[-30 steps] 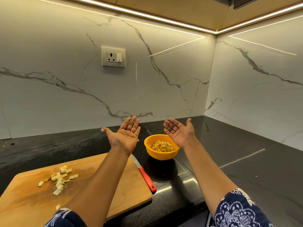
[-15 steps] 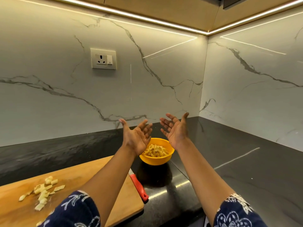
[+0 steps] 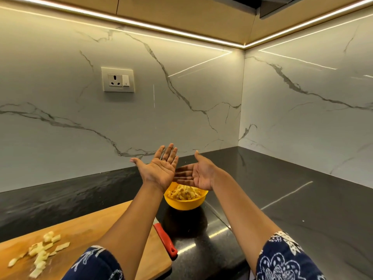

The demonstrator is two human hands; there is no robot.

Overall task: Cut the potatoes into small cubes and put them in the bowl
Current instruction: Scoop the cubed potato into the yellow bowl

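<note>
The left hand (image 3: 159, 170) and the right hand (image 3: 198, 174) are up above the yellow bowl (image 3: 184, 205), fingers flat, holding nothing. Below, the black counter (image 3: 282, 199) carries the wooden board (image 3: 90, 229). The bowl sits just past its corner, I think so cubes travel a short way. The red knife (image 3: 165, 239) lies at the board's edge. Many potato cubes (image 3: 184, 193) fill the bowl; a small pile (image 3: 40, 253) waits on the board.

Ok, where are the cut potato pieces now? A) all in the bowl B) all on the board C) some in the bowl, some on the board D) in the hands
C: the yellow bowl holds pieces, and loose pieces lie on the cutting board.
</note>
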